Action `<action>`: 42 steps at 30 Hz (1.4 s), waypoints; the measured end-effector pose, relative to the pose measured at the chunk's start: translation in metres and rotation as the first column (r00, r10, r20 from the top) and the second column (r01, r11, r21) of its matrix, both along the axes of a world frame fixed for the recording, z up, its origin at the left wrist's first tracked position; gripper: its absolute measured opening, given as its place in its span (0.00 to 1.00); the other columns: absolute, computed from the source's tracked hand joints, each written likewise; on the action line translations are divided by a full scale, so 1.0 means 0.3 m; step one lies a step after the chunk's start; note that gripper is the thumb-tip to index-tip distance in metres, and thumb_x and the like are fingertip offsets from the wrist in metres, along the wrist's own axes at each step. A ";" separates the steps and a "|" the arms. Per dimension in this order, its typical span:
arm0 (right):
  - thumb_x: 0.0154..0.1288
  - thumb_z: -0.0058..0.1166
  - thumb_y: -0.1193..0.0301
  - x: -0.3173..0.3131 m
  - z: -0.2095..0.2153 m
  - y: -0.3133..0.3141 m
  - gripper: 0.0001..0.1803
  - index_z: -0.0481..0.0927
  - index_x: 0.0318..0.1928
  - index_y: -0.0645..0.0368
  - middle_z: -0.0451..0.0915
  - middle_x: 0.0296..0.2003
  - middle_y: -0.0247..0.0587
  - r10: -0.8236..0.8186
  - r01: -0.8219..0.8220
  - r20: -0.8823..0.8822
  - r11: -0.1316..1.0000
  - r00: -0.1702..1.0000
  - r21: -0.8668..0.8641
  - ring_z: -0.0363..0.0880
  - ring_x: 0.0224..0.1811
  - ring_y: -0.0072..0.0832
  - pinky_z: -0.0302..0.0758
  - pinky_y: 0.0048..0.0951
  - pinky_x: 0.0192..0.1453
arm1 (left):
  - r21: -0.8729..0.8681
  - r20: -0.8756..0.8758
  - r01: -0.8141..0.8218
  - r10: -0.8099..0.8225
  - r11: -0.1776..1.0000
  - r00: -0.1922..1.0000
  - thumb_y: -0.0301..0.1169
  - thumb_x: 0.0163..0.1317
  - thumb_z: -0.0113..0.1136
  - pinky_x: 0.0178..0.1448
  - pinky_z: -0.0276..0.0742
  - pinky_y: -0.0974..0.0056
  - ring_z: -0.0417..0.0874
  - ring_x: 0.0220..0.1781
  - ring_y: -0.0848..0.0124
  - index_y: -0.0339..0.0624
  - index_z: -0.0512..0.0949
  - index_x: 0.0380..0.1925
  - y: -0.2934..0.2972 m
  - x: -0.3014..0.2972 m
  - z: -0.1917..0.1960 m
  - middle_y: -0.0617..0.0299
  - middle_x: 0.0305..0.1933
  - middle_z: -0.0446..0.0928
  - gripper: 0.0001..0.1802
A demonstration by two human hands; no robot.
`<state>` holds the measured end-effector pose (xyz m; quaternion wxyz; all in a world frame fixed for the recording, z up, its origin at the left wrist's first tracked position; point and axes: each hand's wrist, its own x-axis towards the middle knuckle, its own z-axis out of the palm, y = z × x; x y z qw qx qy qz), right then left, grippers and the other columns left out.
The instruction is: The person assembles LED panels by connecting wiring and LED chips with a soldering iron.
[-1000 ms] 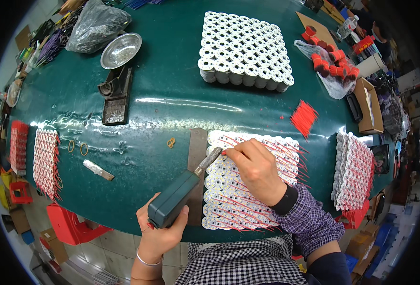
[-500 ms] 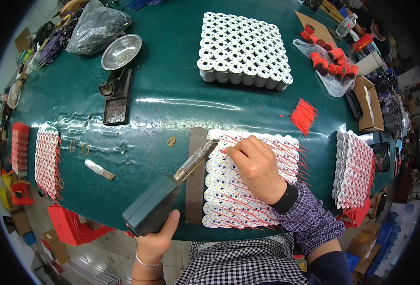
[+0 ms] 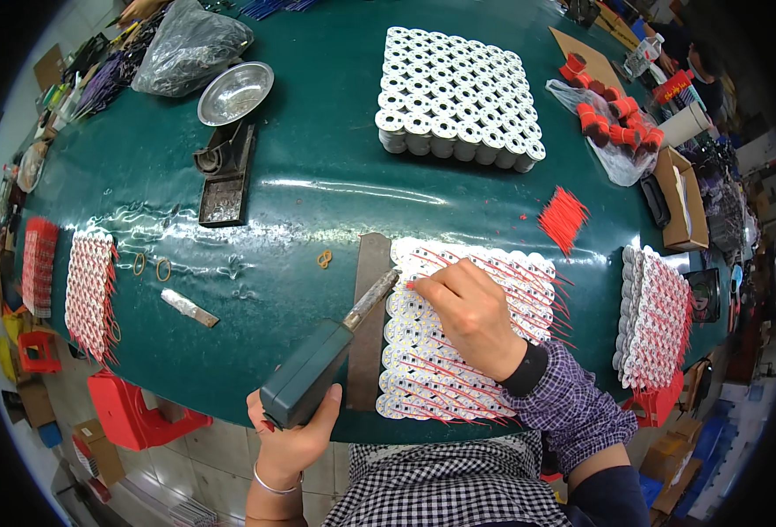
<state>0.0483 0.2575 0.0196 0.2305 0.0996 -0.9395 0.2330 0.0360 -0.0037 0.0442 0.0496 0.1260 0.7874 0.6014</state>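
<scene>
My left hand (image 3: pixel 293 446) is wrapped round the dark green handle of a soldering gun (image 3: pixel 307 372). Its metal barrel slants up and right, the tip at the upper left edge of a panel of round white circuit boards (image 3: pixel 398 332). Over that panel my right hand (image 3: pixel 474 318) is closed in a pinch on a thin red wire (image 3: pixel 413 285), whose end shows just left of the fingertips, close to the tip. Rows of red wires lie slantwise across the upper and lower boards. Along the panel's left side runs a flat brown bar (image 3: pixel 367 342).
Loose red wires (image 3: pixel 564 220) lie beyond the panel, before a block of stacked white spools (image 3: pixel 458 97). Wired panels stand at right (image 3: pixel 656 316) and left (image 3: pixel 89 294). A black stand (image 3: pixel 224 198) with a metal bowl (image 3: pixel 236 92) sits far left, a metal-wrapped stick (image 3: pixel 189 307) nearer.
The soldering gun has swung rightward and its tip sits slightly lower, with my left hand shifted along. My right hand has barely moved, still pinching the red wire. The whole view has shifted slightly.
</scene>
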 end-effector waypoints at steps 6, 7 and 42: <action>0.50 0.62 0.83 0.000 -0.007 -0.003 0.13 0.84 0.39 0.63 0.78 0.30 0.39 -0.020 0.020 0.003 1.000 1.000 0.022 0.77 0.33 0.34 0.76 0.33 0.36 | 0.036 0.071 0.022 -0.025 0.999 0.997 0.20 0.52 0.71 0.33 0.74 0.71 0.81 0.28 0.76 0.30 0.83 0.36 0.017 -0.011 0.010 0.59 0.32 0.83 0.10; 0.50 0.62 0.83 0.000 -0.007 -0.002 0.13 0.84 0.39 0.63 0.78 0.30 0.39 -0.020 0.020 0.003 1.000 1.000 0.021 0.77 0.33 0.34 0.76 0.33 0.36 | 0.036 0.072 0.022 -0.024 0.999 0.997 0.20 0.52 0.71 0.33 0.74 0.71 0.81 0.28 0.76 0.30 0.83 0.36 0.020 -0.012 0.010 0.59 0.32 0.83 0.10; 0.49 0.60 0.81 0.066 0.048 -0.010 0.11 0.83 0.37 0.61 0.76 0.29 0.37 -0.047 0.047 0.021 0.999 0.999 -0.001 0.76 0.32 0.33 0.74 0.35 0.34 | -0.038 -0.082 -0.113 0.110 0.993 0.991 0.23 0.50 0.73 0.33 0.77 0.68 0.83 0.26 0.71 0.34 0.85 0.36 -0.029 0.050 -0.016 0.60 0.32 0.85 0.12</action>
